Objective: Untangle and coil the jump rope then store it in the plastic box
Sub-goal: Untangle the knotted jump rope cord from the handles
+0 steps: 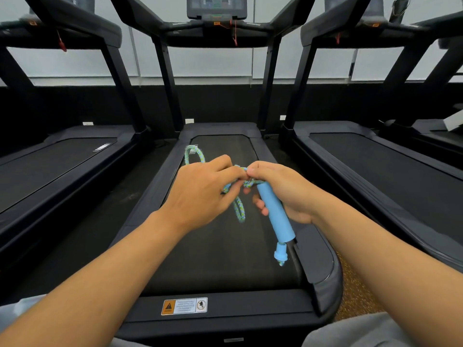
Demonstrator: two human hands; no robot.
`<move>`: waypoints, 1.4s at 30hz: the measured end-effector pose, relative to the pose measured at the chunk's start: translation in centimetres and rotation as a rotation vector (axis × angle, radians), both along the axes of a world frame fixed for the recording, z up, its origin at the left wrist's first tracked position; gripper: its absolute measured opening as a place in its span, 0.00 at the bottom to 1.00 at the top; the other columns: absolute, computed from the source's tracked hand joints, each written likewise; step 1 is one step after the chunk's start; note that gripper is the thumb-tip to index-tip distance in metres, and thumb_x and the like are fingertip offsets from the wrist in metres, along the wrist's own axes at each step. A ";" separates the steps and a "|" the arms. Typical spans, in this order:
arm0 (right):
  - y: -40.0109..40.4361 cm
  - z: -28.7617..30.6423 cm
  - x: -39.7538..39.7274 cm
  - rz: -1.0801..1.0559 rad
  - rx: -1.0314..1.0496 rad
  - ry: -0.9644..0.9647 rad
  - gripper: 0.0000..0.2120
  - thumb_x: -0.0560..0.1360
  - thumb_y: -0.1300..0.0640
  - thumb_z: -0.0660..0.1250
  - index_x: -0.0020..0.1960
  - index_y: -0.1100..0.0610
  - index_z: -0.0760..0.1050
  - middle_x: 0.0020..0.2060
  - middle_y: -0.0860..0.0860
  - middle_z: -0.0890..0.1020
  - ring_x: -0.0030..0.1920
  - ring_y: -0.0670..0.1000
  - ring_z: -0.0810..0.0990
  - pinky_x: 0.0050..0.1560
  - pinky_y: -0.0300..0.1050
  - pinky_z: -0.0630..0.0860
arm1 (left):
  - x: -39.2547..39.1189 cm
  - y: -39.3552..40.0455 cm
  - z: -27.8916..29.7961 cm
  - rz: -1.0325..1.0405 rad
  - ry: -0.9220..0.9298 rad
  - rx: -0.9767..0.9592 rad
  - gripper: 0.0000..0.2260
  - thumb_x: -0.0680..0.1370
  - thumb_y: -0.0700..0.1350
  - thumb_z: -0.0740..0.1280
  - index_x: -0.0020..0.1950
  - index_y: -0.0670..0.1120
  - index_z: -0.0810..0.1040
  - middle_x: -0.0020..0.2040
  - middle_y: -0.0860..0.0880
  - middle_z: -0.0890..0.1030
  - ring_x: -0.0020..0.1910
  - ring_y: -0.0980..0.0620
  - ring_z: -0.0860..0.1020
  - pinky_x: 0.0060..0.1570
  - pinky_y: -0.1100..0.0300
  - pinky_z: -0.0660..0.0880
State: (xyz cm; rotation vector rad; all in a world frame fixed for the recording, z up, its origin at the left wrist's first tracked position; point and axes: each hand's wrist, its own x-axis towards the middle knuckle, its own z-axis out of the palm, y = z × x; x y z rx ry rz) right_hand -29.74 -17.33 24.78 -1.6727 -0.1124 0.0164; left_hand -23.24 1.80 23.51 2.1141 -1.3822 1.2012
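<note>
— Jump rope (238, 206) first: where do we have it?

— Up in both our hands, over the belt of the middle treadmill (220, 249). Our right hand (280, 194) has its fingers curled round the blue foam handle (274, 213), which slants down toward 5 o'clock and ends in a small blue cap (280, 254). Thumb and forefinger of that hand also pinch the cord at the knot (246, 182), just above the handle's top.

— And our left?

— Our left hand (200, 194) meets the right at the knot, its fingers curled and pinching the blue-green braided cord there. One loop (194, 154) rises past the knuckles toward 11 o'clock; another hangs below, between the two hands.

— Any container holding something?

— We see no box here, so the rope lies in nothing. Round us stand more treadmills at 9 and 3 o'clock, the console (216, 7) at 12 with a red safety cord (235, 33), and a warning sticker (184, 306) at 6 o'clock on the deck's near edge.
</note>
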 end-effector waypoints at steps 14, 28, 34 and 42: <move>-0.9 0.0 0.0 -0.019 -0.159 0.053 0.08 0.84 0.53 0.60 0.48 0.53 0.71 0.35 0.58 0.78 0.28 0.53 0.73 0.30 0.45 0.73 | 0.8 1.1 0.7 0.094 0.573 -0.516 0.05 0.80 0.44 0.67 0.44 0.47 0.80 0.37 0.54 0.79 0.36 0.49 0.77 0.40 0.52 0.74; -0.4 -0.2 0.5 -0.050 -0.204 0.010 0.08 0.83 0.55 0.58 0.47 0.55 0.71 0.32 0.57 0.77 0.28 0.53 0.72 0.30 0.45 0.72 | -0.4 0.9 0.4 0.159 0.124 0.123 0.15 0.79 0.55 0.64 0.65 0.61 0.79 0.58 0.56 0.77 0.31 0.49 0.78 0.28 0.53 0.76; -0.3 -0.3 0.4 0.005 -0.193 0.021 0.08 0.83 0.55 0.59 0.46 0.54 0.72 0.33 0.58 0.78 0.28 0.53 0.73 0.31 0.46 0.73 | 0.1 0.3 -0.1 0.138 0.010 0.162 0.06 0.78 0.53 0.68 0.48 0.53 0.83 0.46 0.54 0.81 0.30 0.47 0.78 0.25 0.56 0.71; -1.5 -0.7 0.3 0.023 -0.209 0.019 0.07 0.84 0.54 0.61 0.48 0.54 0.74 0.37 0.59 0.80 0.30 0.56 0.76 0.34 0.48 0.76 | 0.1 1.2 0.8 0.034 0.628 -0.295 0.08 0.75 0.54 0.70 0.41 0.52 0.81 0.34 0.55 0.82 0.37 0.51 0.81 0.43 0.51 0.78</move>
